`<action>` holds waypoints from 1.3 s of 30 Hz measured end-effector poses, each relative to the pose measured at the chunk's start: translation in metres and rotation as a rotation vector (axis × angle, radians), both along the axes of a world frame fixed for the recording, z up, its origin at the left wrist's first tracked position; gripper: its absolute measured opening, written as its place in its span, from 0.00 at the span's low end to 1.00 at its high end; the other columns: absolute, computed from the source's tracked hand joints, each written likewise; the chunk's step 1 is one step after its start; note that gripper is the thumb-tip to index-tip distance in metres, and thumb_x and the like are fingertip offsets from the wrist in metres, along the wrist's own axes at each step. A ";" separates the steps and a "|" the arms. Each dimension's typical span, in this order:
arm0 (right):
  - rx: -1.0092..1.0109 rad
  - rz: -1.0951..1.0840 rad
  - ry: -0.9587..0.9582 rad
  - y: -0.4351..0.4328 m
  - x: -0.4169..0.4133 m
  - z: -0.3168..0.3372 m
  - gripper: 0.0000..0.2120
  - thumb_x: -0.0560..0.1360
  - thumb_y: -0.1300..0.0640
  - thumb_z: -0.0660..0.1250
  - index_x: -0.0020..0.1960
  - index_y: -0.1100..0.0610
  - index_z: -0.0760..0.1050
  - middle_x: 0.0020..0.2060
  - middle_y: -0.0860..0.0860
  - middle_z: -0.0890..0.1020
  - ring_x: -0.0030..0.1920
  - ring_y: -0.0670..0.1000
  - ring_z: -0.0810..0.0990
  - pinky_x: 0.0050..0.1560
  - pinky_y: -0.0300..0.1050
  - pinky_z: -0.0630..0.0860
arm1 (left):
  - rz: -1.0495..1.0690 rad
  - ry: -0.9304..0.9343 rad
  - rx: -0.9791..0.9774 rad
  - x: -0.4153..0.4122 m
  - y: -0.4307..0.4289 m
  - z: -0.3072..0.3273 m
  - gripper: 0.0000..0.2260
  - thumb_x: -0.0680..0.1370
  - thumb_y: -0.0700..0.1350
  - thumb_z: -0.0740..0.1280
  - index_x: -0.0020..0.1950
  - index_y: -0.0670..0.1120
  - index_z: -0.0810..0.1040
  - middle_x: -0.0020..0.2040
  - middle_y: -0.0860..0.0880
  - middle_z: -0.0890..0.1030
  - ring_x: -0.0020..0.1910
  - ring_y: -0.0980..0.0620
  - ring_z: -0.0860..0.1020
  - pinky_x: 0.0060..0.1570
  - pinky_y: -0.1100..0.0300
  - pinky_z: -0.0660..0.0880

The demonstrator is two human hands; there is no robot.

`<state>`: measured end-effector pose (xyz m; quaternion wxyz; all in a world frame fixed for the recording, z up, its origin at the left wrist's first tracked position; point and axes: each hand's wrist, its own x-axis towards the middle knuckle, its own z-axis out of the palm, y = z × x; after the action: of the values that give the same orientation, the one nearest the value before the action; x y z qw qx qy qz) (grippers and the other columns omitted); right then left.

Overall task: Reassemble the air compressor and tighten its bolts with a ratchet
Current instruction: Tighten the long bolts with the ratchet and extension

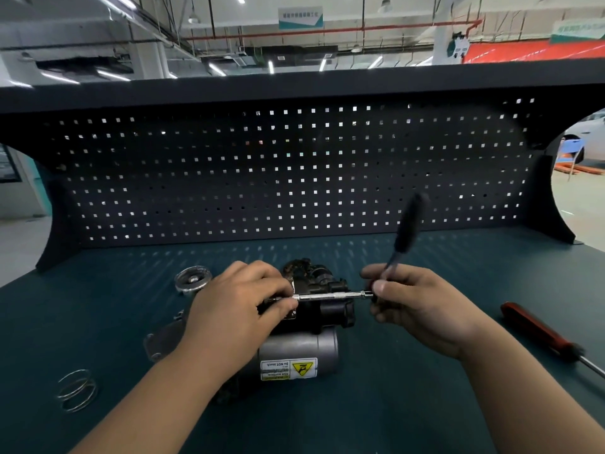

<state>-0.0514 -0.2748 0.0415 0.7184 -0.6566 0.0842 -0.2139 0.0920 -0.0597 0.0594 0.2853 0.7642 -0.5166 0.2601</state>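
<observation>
Chrome catches the light dead centre: an extension bar lies level between both hands, just above the air compressor. The compressor sits on its side in the middle of the teal bench, warning label toward the wearer. The left hand is curled over the compressor's black head, its fingertips pinching the bar's left end, where the socket should meet a bolt. The bolt itself is hidden under the knuckles. The right hand wraps the ratchet at its head, thumb pressed on top, and the black handle sticks up and away, blurred.

To do this well, I'd say: hold the bar square to the bolt with that left pinch so the socket doesn't ride off. Sweep the handle in short arcs, clear of the pegboard, and steady the body so it can't roll on its silver cylinder.

The compressor lies directly under the left fingers and just left of the right hand, apart from it. A red-handled screwdriver lies off to the right, and a wire spring sits at near left.
</observation>
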 end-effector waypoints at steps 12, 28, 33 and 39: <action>-0.170 -0.283 0.294 0.011 0.011 -0.004 0.22 0.78 0.43 0.62 0.38 0.62 0.74 0.21 0.50 0.75 0.18 0.48 0.62 0.22 0.36 0.58 | 0.022 -0.091 -0.045 0.002 -0.002 -0.007 0.06 0.68 0.54 0.73 0.42 0.55 0.84 0.44 0.61 0.80 0.44 0.61 0.70 0.36 0.72 0.62; -0.105 -0.123 0.048 0.004 -0.001 0.004 0.09 0.75 0.55 0.68 0.41 0.59 0.80 0.34 0.54 0.80 0.23 0.47 0.74 0.22 0.37 0.69 | 0.054 0.091 -0.066 0.003 -0.002 -0.008 0.07 0.69 0.59 0.71 0.43 0.61 0.76 0.43 0.65 0.77 0.47 0.64 0.70 0.40 0.68 0.65; -0.305 -0.278 0.241 0.012 0.010 -0.003 0.21 0.79 0.46 0.61 0.43 0.64 0.76 0.25 0.51 0.79 0.19 0.48 0.65 0.21 0.36 0.61 | 0.008 0.119 -0.070 0.003 0.000 -0.007 0.07 0.68 0.56 0.73 0.39 0.60 0.76 0.44 0.65 0.78 0.48 0.64 0.71 0.42 0.67 0.67; -0.221 -0.149 0.116 0.004 -0.001 -0.003 0.10 0.78 0.57 0.66 0.49 0.65 0.79 0.32 0.53 0.80 0.24 0.46 0.71 0.24 0.37 0.67 | 0.002 0.118 -0.072 0.002 0.000 -0.006 0.08 0.68 0.54 0.75 0.39 0.60 0.77 0.44 0.64 0.79 0.47 0.62 0.71 0.44 0.65 0.69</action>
<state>-0.0523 -0.2712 0.0387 0.6175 -0.7350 0.1500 -0.2365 0.0936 -0.0592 0.0531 0.3424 0.7681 -0.4882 0.2332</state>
